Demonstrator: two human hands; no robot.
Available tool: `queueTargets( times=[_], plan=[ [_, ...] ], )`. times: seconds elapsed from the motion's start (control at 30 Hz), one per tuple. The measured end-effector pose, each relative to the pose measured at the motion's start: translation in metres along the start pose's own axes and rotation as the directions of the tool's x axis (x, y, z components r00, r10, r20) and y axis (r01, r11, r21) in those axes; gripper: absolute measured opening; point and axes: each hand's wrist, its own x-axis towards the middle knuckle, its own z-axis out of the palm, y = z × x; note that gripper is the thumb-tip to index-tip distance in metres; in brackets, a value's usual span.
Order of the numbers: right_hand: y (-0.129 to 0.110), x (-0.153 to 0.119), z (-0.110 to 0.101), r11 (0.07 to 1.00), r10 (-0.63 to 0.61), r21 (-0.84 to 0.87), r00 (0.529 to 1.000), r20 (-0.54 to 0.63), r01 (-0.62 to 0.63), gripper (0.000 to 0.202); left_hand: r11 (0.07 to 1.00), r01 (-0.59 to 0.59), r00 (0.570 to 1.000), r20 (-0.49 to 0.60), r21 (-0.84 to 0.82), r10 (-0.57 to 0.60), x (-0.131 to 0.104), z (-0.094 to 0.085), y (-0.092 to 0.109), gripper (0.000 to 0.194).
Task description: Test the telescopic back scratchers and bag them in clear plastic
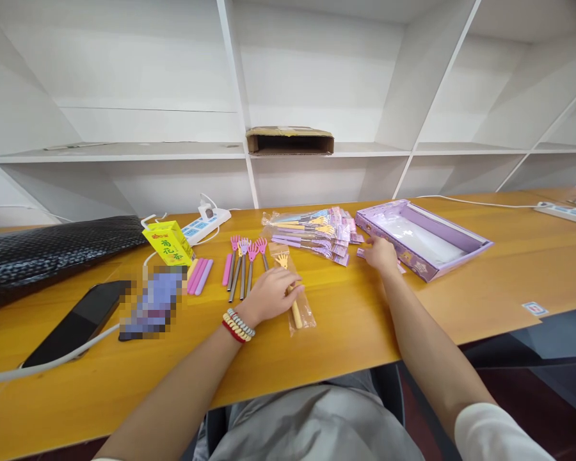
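We have our left hand [272,296] half open across a clear plastic sleeve [309,321] holding a yellow hand-shaped scratcher [296,315] on the wooden table [355,333]; our right hand [383,254] is at a small purple card [361,253], grip unclear. One bagged multicoloured pile [312,232] looks finished; pink-and-purple metal-rodded scratchers [242,279] lie unbagged.

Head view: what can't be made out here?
All in the head view:
- Bagged yellow stick: partly hidden by the left hand.
- Purple card: partly covered by the right hand; can't tell whether it's gripped.
- Packet cards: print too small.
- Blue item: pixelated over.
- Black textured bag: cut off by the left edge.
- Cardboard box: interior too dark.
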Motion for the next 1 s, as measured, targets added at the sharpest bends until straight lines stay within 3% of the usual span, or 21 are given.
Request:
queueTargets(
  times=[0.1,0.2,0.3,0.57,0.83,1.0],
  plan=[
    [0.001,-0.003,-0.002,0.984,0.068,-0.165,0.997,0.021,-0.063,0.042,0.967,0.192,0.981,-0.018,0.169,-0.192,0.002,0.0,-0.003,0.038],
    [0.0,-0.004,-0.001,0.965,0.078,-0.256,0.994,0.077,-0.056,0.043,0.891,0.349,0.928,0.021,0.291,-0.371,0.003,-0.002,-0.004,0.047],
    [-0.003,-0.003,0.001,0.959,0.082,-0.281,0.988,0.13,-0.042,0.045,0.829,0.434,0.871,0.071,0.353,-0.486,0.002,-0.002,-0.002,0.057],
    [-0.005,-0.002,0.0,0.969,0.072,-0.245,0.981,0.178,-0.027,0.046,0.809,0.457,0.836,0.133,0.368,-0.533,0.001,-0.004,0.009,0.056],
    [-0.007,-0.005,0.001,0.974,0.045,-0.228,0.986,0.159,-0.008,0.048,0.775,0.552,0.781,0.134,0.306,-0.609,0.0,0.003,-0.002,0.037],
    [-0.006,-0.006,0.001,0.979,0.02,-0.202,0.996,0.091,-0.001,0.046,0.772,0.585,0.773,0.119,0.249,-0.624,0.001,-0.002,-0.006,0.033]
  ],
)
